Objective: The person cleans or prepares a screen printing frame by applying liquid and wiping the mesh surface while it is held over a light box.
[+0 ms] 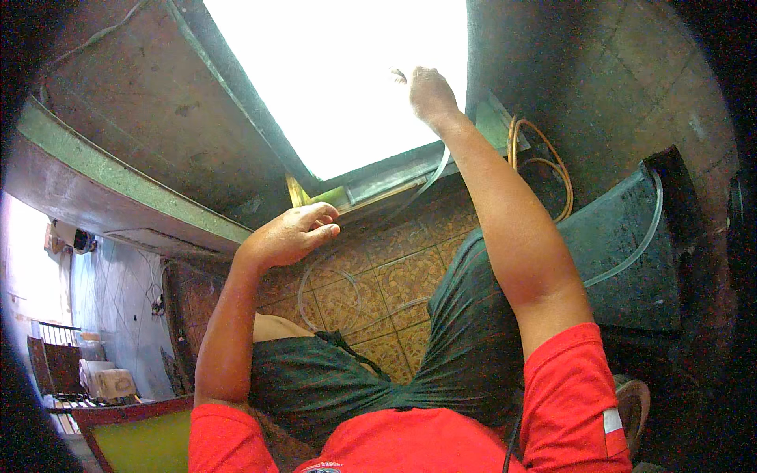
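Right hand [430, 93] pinched a clear hose [430, 183] at the window; left hand [293, 234], fingers curled loosely, held nothing.

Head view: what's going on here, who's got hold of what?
A person in a red shirt and dark shorts stands at a bright window opening. The right hand is raised against the glare, pinching a clear tube that trails down toward the patterned tile floor. The left hand rests, fingers curled, at the green window frame. An orange hose coils near a dark bin.
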The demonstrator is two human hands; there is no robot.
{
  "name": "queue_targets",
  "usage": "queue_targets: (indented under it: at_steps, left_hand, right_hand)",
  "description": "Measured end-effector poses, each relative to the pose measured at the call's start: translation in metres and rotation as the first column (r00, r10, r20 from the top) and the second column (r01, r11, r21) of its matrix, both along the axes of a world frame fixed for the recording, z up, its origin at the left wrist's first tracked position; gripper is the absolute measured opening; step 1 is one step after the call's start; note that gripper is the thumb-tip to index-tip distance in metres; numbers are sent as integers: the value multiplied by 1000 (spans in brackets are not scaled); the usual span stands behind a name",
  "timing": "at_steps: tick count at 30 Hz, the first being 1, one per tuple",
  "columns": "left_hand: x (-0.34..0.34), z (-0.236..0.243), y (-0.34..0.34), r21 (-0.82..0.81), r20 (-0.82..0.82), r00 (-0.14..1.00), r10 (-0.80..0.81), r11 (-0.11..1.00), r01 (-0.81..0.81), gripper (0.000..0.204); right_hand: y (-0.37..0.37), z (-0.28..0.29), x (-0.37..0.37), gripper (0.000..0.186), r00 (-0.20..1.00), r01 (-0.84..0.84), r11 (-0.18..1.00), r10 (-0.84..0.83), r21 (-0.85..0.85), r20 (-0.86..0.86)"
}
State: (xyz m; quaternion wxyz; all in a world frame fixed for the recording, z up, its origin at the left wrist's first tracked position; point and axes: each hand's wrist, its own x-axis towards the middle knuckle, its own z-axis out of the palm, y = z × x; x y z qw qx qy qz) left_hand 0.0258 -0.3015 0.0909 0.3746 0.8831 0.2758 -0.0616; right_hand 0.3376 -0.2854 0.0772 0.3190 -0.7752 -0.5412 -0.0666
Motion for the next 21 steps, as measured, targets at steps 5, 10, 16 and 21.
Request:
queue_targets:
  at_steps: [5, 10, 16, 21]
  left_hand:
    - [-4, -2, 1, -17, 10, 1000, 8, 1000, -8, 40]
    - [0, 4, -3, -23, 8, 1000, 15, 1000, -15, 39]
    - [-7, 1, 1, -22, 13, 1000, 15, 1000, -15, 39]
    - [-6, 1, 1, 7, 14, 1000, -2, 1000, 2, 39]
  right_hand:
    - [0, 8, -11, 52, 999, 0, 993, -5, -117, -41]
    - [6, -2, -7, 55, 1000, 3, 998, -2, -63, 9]
    - [3, 12, -28, 53, 999, -52, 992, 49, -115, -23]
    - [6, 6, -29, 50, 996, -83, 992, 80, -93, -28]
